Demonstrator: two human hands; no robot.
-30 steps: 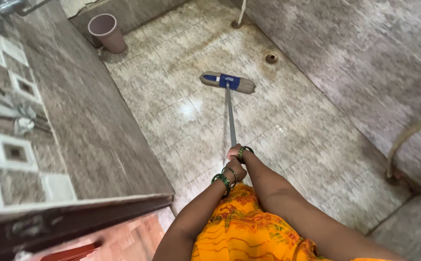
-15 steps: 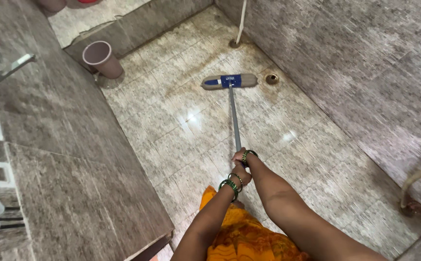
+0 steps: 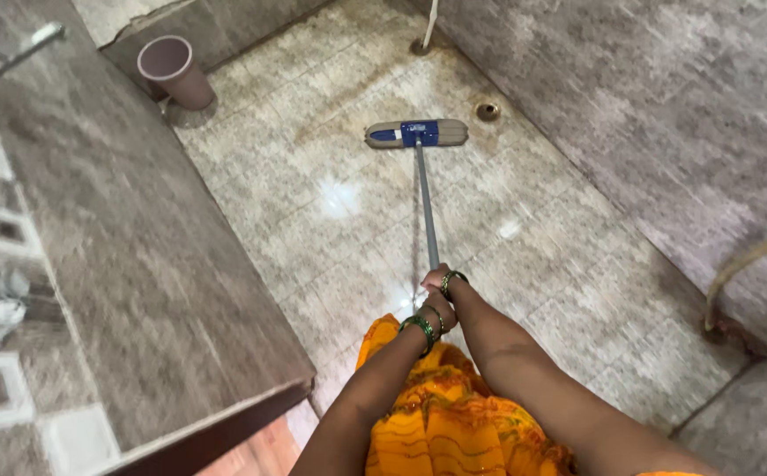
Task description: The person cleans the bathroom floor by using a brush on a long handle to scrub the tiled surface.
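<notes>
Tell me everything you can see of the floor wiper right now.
The floor wiper has a flat grey head with a blue centre bracket, lying crosswise on the wet tiled floor near a round drain. Its thin grey metal-looking pole slants back to the person, gripped by the right hand above the left hand.

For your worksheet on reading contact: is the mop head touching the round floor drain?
Apart. The head view shows bare tile between the right end of the mop head and the floor drain.

Cup left of brush head
</notes>
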